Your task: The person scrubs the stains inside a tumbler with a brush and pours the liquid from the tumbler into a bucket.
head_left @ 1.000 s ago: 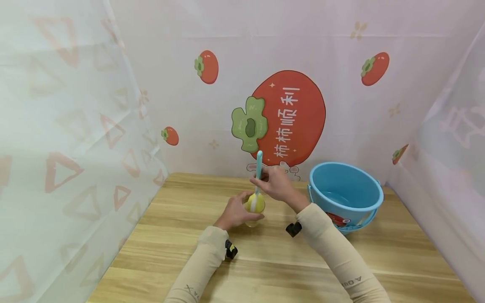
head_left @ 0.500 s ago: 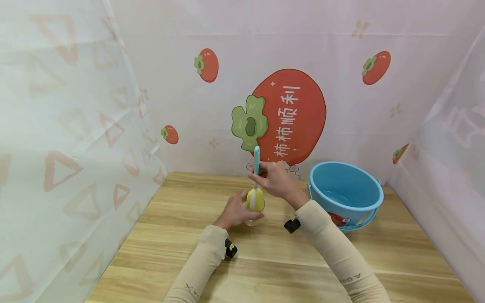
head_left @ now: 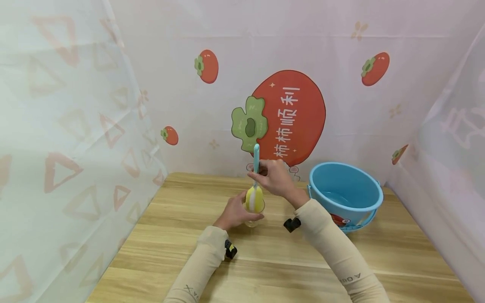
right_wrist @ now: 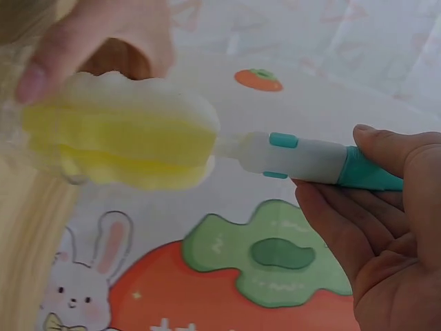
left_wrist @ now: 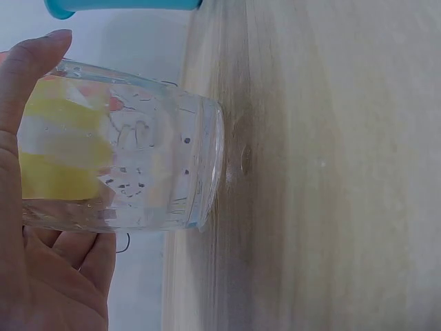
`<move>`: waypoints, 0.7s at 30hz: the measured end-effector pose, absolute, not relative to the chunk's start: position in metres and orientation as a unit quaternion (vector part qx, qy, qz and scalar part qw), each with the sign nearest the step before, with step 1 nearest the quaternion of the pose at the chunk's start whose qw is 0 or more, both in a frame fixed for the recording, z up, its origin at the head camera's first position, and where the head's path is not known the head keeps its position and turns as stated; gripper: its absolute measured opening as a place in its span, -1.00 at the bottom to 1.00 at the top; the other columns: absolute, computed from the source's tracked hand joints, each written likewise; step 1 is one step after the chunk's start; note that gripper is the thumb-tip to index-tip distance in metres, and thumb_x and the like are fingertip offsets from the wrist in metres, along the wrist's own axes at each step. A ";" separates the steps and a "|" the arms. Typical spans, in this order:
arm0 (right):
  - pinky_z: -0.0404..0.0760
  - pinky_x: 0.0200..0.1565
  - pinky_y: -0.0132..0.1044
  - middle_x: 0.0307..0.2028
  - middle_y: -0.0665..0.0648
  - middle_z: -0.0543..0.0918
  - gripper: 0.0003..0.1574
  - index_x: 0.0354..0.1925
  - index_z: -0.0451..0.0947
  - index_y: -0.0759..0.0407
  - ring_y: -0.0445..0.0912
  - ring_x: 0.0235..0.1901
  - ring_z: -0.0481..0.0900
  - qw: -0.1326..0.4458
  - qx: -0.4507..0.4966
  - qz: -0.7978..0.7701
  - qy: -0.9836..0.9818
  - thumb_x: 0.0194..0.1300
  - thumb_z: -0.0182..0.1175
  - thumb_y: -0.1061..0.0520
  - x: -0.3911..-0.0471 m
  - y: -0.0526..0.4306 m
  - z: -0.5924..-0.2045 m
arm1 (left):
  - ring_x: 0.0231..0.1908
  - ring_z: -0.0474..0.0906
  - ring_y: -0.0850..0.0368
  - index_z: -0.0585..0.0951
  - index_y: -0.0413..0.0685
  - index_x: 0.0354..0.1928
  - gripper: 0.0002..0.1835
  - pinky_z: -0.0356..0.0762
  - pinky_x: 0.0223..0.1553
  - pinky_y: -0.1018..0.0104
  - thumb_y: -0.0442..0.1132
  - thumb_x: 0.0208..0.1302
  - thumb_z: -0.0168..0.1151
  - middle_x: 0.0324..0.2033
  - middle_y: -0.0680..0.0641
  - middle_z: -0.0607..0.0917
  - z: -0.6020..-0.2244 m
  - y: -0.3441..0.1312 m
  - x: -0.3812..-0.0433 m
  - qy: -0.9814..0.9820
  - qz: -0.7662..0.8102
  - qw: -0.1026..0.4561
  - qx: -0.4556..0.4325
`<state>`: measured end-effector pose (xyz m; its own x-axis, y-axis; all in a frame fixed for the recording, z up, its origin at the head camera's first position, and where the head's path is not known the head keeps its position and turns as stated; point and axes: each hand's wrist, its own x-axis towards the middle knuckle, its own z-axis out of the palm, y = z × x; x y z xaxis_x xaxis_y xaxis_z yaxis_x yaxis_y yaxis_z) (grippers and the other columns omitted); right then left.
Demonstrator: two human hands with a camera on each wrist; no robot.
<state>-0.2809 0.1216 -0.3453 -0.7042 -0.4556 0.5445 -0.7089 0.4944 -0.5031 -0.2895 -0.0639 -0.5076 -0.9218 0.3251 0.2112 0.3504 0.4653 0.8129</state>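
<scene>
My left hand [head_left: 235,212] holds a clear glass [left_wrist: 148,148] around its upper part, thumb on one side and fingers on the other. Water drops cling to the glass wall. A cup brush with a yellow-and-white sponge head [right_wrist: 131,134] stands upright in the glass mouth. Its lower end is inside; its upper part sticks out above the rim. My right hand [head_left: 278,181] pinches the turquoise-and-white brush handle [right_wrist: 310,160] between thumb and fingers. In the left wrist view the glass base is close to the table; I cannot tell whether they touch.
A blue bucket [head_left: 346,206] with a handle stands on the right of the wooden table [head_left: 182,235], beside my right forearm. A white curtain [head_left: 204,105] with persimmon prints hangs behind the table, with more sheeting at both sides.
The brush has risen in the glass, so more sponge shows above the rim. My right hand has moved slightly up and left with it. The left hand and glass stay nearly still.
</scene>
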 end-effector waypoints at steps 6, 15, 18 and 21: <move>0.83 -0.16 -0.16 -0.28 0.12 0.86 -0.82 -0.15 0.77 0.23 -0.06 -0.27 0.87 0.163 0.341 0.375 -0.847 0.38 0.44 0.14 -0.280 0.121 -0.332 | 0.13 0.68 0.10 0.58 0.19 0.22 -0.25 0.64 0.19 -0.03 0.15 -0.03 0.71 -0.02 0.16 0.76 -0.507 -0.064 -0.289 -0.856 -0.478 0.011 -0.196; 0.77 -0.29 -0.35 -0.37 0.04 0.83 -0.88 -0.22 0.73 0.16 -0.23 -0.39 0.79 0.143 0.347 0.344 -0.861 0.41 0.42 0.12 -0.290 0.117 -0.368 | -0.15 0.66 0.14 0.56 0.13 0.32 -0.14 0.65 -0.17 0.20 0.18 -0.03 0.70 -0.04 0.09 0.74 -0.506 -0.065 -0.290 -0.861 -0.473 0.006 -0.188; 0.75 -0.29 -0.40 -0.36 0.03 0.83 -0.90 -0.22 0.75 0.14 -0.25 -0.39 0.79 0.139 0.346 0.345 -0.861 0.42 0.41 0.12 -0.291 0.115 -0.376 | -0.10 0.67 0.13 0.55 0.09 0.37 -0.08 0.66 -0.13 0.19 0.19 -0.04 0.70 0.02 0.06 0.74 -0.507 -0.065 -0.289 -0.860 -0.475 0.006 -0.187; 0.76 -0.29 -0.37 -0.37 0.04 0.82 -0.90 -0.24 0.74 0.15 -0.23 -0.39 0.80 0.143 0.348 0.353 -0.857 0.41 0.42 0.13 -0.290 0.114 -0.372 | -0.10 0.67 0.12 0.54 0.09 0.38 -0.07 0.67 -0.13 0.18 0.22 -0.05 0.70 0.03 0.05 0.74 -0.508 -0.066 -0.290 -0.859 -0.478 0.004 -0.185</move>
